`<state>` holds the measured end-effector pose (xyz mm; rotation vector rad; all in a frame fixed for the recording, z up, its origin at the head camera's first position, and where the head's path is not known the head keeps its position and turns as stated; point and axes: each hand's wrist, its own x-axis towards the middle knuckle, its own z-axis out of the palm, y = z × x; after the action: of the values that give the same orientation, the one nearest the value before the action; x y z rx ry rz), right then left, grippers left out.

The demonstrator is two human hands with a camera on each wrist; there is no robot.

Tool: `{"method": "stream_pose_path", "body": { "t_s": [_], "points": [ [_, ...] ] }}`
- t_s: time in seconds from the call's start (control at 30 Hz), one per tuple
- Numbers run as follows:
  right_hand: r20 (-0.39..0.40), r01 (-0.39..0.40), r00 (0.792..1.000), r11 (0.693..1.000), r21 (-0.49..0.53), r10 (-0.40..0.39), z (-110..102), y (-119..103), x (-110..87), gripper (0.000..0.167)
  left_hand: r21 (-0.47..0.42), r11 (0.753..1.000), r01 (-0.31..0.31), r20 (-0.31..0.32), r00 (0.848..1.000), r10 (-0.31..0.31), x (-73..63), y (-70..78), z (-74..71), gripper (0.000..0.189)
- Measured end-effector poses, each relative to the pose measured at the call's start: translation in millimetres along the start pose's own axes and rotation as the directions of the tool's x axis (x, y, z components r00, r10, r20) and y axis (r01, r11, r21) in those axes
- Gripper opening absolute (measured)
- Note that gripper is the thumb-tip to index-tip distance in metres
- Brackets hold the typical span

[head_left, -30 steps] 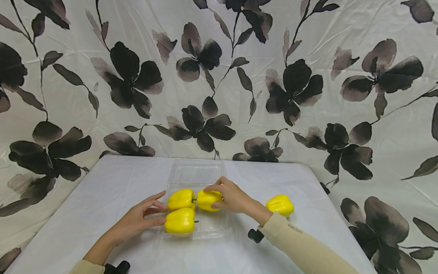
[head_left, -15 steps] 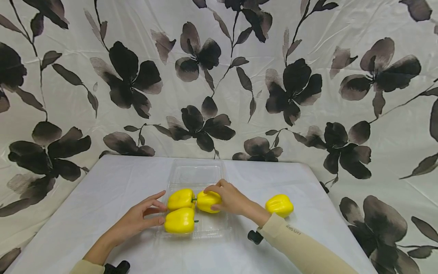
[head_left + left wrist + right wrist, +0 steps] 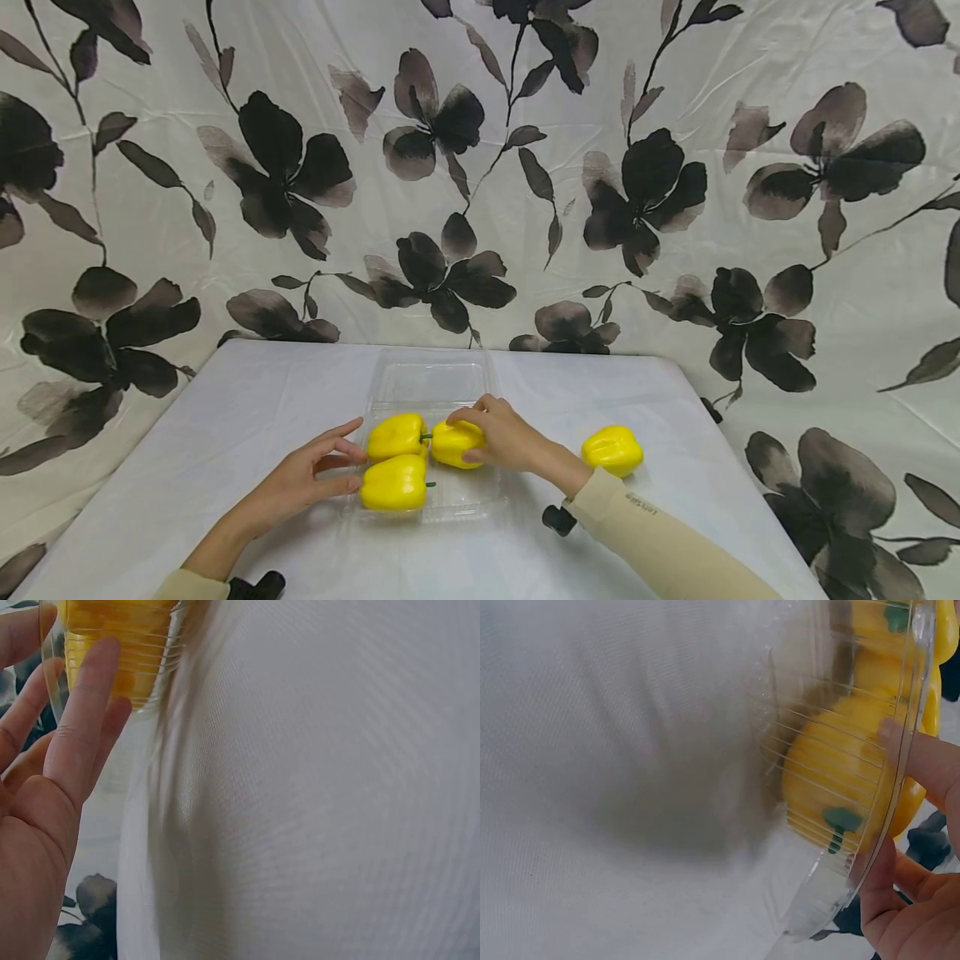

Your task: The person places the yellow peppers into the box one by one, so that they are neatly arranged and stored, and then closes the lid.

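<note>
A clear plastic clamshell container (image 3: 463, 493) stands on the table with three yellow bell peppers in its base. My right hand (image 3: 512, 435) holds the back right pepper (image 3: 454, 443) from above, fingers over its top and thumb at its near side. At the left, one pepper (image 3: 396, 436) lies behind another pepper (image 3: 393, 483). My left hand (image 3: 303, 475) rests its loosely extended fingers at the container's left side. In the left wrist view, those fingers lie against the ribbed clear wall (image 3: 154, 656). Yellow shows through the ribbed wall in the right wrist view (image 3: 832, 772).
Another yellow bell pepper (image 3: 612, 451) lies on the white-covered table (image 3: 292, 383), right of the container, close to my right forearm. The container's clear lid (image 3: 431, 383) is folded back behind the base. A floral cloth (image 3: 555, 225) hangs behind the table.
The right hand and the pepper in it have shifted very slightly toward me. My left hand has stayed in place.
</note>
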<state>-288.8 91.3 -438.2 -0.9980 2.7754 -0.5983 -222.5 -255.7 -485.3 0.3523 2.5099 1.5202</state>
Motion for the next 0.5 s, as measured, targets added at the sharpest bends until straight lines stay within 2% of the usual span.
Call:
{"method": "stream_pose_path", "body": {
  "t_s": [0.5],
  "points": [
    [0.021,0.045,0.999,0.999,0.019,-0.045,-15,3,-12.3,0.051,0.006,1.000,0.007,-0.003,1.000,-0.007,-2.5,1.5,0.9,0.041]
  ]
}}
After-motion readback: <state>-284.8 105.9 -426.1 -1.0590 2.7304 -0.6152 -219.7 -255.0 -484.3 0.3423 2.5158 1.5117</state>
